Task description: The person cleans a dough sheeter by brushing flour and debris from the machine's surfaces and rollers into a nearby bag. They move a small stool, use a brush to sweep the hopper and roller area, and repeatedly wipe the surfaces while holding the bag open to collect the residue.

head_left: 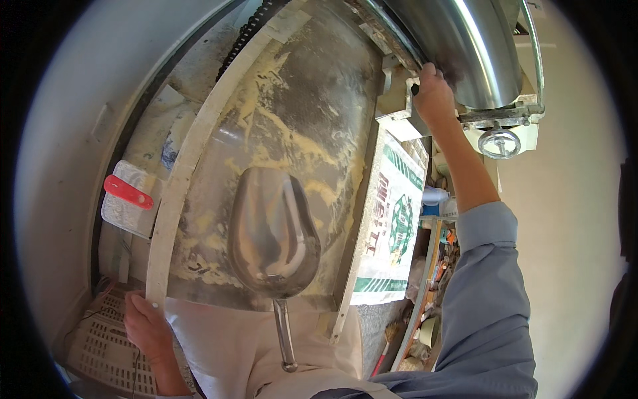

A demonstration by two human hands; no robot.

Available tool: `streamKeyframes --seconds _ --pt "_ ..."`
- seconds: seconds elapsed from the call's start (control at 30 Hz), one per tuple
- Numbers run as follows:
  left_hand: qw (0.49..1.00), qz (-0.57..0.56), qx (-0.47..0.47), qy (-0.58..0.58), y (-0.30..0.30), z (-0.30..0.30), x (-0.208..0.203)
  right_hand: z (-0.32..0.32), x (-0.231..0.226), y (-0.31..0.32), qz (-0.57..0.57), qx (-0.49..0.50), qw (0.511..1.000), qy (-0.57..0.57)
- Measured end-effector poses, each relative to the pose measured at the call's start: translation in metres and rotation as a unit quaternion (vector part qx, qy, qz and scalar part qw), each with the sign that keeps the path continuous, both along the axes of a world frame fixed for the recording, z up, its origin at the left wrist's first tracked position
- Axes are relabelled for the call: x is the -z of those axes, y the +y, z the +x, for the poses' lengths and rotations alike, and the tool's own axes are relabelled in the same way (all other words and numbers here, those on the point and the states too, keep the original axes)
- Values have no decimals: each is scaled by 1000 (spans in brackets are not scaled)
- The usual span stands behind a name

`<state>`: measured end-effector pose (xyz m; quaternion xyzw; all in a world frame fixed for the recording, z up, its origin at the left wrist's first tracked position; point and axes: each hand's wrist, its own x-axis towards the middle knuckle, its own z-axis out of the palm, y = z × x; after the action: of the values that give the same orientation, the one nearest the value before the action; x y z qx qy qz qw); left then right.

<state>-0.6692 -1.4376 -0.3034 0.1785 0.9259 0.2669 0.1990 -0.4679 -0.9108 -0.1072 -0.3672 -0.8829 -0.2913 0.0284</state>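
Note:
A large steel scoop (272, 229) lies in a metal tray (325, 100) smeared with yellowish dough or flour, its handle sticking out over the near edge. At the tray's near left corner, my left hand (149, 326) is closed against the pale rim (174, 206), with most of its fingers hidden. My right hand (435, 96) reaches up to the far right. Its fingers curl over a small black knob (415, 88) on a white bracket, beside a big shiny steel drum (458, 46). The knob is mostly covered by the fingers.
A red-handled scraper (128, 192) lies left of the tray. A printed white and green sack (392, 226) stands to its right, with a cluttered shelf (428, 286) beyond. A handwheel (499, 143) juts out below the drum. Lower left sits a slotted plastic crate (103, 352).

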Motion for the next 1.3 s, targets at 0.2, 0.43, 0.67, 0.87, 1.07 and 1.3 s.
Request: streamKeyframes --seconds 0.2,0.43,0.67,0.87,1.07,1.3 --pt "1000 11 6 -3 -1 -1 1 -5 3 0 -4 -104 994 40" --pt "1000 11 4 2 -1 0 1 9 -3 3 -24 -221 974 37" --pt "1000 12 6 -3 -2 -1 1 20 7 2 -7 66 998 3" --pt "999 36 4 -2 -2 0 1 22 8 -2 35 4 998 48" --pt "1000 21 13 5 -2 -1 0 -42 -5 -2 -95 -228 966 80" --pt "1000 -4 8 16 0 1 -1 -74 -28 -8 -92 -283 953 63"
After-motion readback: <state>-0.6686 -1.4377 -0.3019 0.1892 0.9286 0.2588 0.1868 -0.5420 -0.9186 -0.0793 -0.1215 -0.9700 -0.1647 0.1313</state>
